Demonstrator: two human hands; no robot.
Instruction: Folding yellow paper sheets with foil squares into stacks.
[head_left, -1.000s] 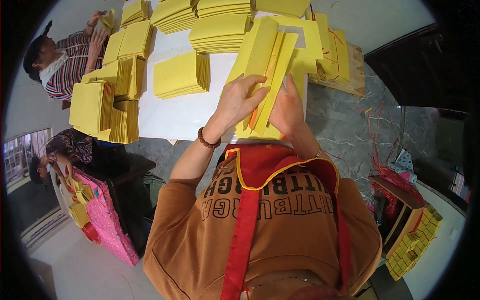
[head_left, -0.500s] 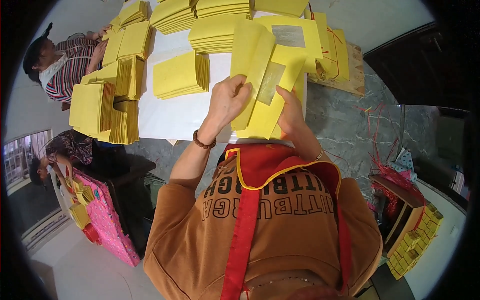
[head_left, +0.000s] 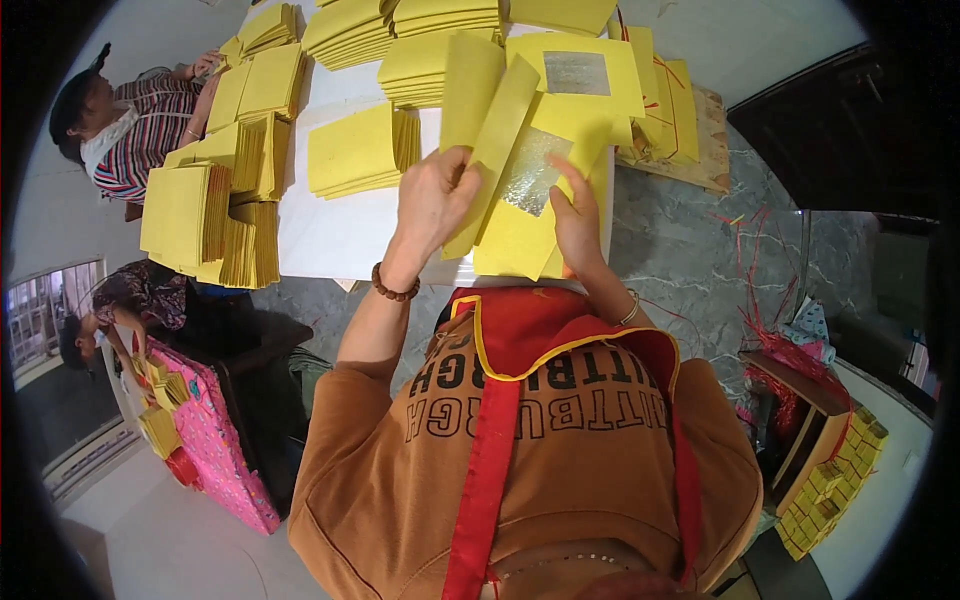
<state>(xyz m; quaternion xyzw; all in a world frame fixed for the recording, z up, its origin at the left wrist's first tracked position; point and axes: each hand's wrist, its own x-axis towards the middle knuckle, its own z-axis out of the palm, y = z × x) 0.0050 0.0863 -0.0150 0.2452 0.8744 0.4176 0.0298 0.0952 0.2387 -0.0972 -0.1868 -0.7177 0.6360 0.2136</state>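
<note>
My left hand [head_left: 435, 195] is closed around folded yellow paper [head_left: 490, 145], its long flaps standing up and tilted toward the upper right. My right hand [head_left: 580, 220] has its thumb and index finger apart, the fingertip over the silver patch of a yellow sheet [head_left: 515, 240]. That sheet lies at the table's near edge beside the folded paper. Just beyond, another yellow sheet [head_left: 625, 75] shows a silver rectangle. To the left of my left hand, a small stack of folded yellow paper [head_left: 355, 150] rests on the white table [head_left: 335, 235].
Folded yellow stacks [head_left: 185, 215] line the table's left side, and more [head_left: 430, 70] fill its far part. Red-tied yellow bundles [head_left: 680, 110] sit on a wooden board at right. One person [head_left: 150, 125] works at far left, another [head_left: 135, 300] by a pink-covered table [head_left: 215, 440].
My left hand has moved left with the folded paper, drawing it off the sheet and baring more of the silver patch. My right index finger has come over the patch.
</note>
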